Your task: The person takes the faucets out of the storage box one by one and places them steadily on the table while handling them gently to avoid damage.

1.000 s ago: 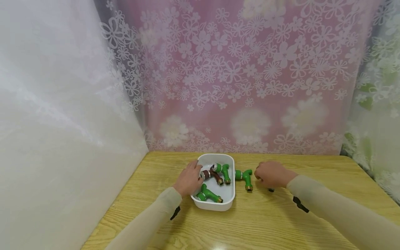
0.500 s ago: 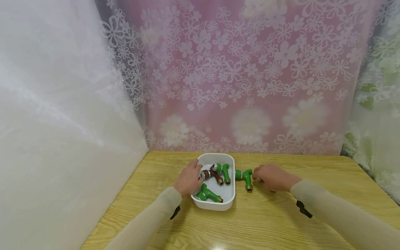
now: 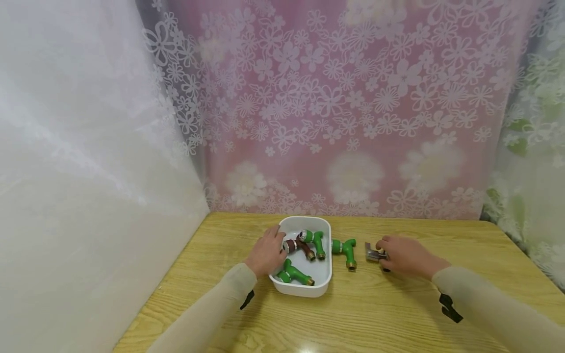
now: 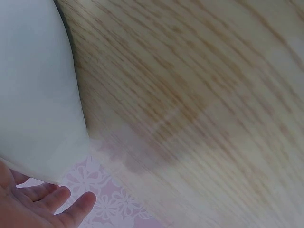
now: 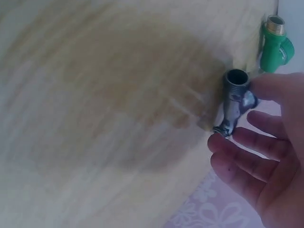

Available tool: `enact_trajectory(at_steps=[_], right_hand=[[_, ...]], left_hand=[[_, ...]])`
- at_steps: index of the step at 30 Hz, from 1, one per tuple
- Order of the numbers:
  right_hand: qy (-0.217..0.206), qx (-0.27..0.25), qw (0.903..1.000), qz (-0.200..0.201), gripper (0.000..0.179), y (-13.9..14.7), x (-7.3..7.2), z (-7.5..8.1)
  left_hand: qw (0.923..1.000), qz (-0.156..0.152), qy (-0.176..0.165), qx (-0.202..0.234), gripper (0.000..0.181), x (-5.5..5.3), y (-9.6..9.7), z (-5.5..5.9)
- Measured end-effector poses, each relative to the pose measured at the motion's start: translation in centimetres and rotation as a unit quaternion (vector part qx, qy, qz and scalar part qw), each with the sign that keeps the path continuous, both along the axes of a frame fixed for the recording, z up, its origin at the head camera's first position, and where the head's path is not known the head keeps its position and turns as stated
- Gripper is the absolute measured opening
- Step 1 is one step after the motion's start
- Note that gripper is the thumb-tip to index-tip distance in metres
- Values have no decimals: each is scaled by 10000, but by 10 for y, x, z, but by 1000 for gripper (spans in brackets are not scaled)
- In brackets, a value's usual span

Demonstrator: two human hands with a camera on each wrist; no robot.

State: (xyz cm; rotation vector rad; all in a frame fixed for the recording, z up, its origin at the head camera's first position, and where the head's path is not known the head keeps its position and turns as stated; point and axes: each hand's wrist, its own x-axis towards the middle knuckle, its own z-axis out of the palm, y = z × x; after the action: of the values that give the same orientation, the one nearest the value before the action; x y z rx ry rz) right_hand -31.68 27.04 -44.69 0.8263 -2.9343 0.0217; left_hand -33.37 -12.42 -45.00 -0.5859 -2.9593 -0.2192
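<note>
The left hand (image 3: 265, 252) grips the white tub (image 3: 302, 291); the right hand (image 3: 407, 256) grasps the metal tap (image 5: 232, 105); best pinch its body squarely, avoiding the green tap (image 3: 349, 252).

From where I stand, the room type cannot be determined. The visible area is a tabletop work station: wood-grain table (image 3: 344, 314), pink floral curtain (image 3: 353, 108) behind, whitish sheeting (image 3: 79, 171) at left.

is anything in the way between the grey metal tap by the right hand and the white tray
Yes: a green tap lies on the wooden table right beside the white tray, directly between it and the grey metal tap.
</note>
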Motion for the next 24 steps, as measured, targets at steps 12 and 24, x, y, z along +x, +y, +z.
enact_trajectory(at_steps=[12,24], right_hand=[[263,-467,9984,172,23,-9,-1,-15],[280,-594,9976,227,22,-13,-2,-18]], left_hand=[[10000,15,14,23,52,-2,1,-3],[10000,40,0,37,52,-2,1,-3]])
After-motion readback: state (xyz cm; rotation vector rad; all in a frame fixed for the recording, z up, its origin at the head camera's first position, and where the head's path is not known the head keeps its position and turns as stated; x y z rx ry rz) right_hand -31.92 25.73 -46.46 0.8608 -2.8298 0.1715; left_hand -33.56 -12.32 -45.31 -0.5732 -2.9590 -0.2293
